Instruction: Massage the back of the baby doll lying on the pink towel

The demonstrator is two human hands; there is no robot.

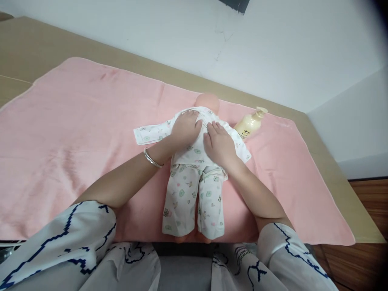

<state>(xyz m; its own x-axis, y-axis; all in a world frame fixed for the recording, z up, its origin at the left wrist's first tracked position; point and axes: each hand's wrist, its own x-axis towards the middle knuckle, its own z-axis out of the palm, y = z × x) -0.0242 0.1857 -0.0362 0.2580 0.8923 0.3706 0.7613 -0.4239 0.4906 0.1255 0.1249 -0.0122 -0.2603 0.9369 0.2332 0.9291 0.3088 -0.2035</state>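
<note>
A baby doll (207,101) lies face down or face up, I cannot tell which, with its head toward the wall. It wears a white printed top (194,152) and matching trousers (182,198); its feet barely show at the near edge. My left hand (187,128), a silver bangle on its wrist, rests flat on the upper left of the top. On the right side of the chest area lies my right hand (220,144), its fingers stretched out over the cloth. One sleeve (151,133) spreads out to the left.
Beneath the doll a pink mat (91,133) covers most of the wooden table (330,178). A pale yellow pump bottle (249,124) lies tilted by the right sleeve. The white wall (169,36) rises behind the table's far edge.
</note>
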